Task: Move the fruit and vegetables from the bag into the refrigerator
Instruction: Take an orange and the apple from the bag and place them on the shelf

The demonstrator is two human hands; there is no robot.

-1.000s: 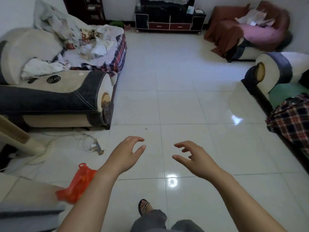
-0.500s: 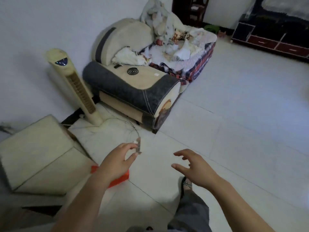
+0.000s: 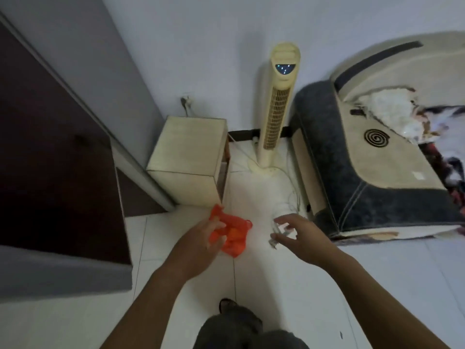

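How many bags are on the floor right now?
1: an orange bag on the white floor tiles, just beyond the left hand. Others may lie out of view.

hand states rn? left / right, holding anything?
Left hand: open, fingers spread over the orange bag, no grip yet.
Right hand: open, empty, above the floor.

A home living room, probably: a sofa [image 3: 377,157] right of the tower fan [image 3: 275,107], on white floor tiles [image 3: 377,285].
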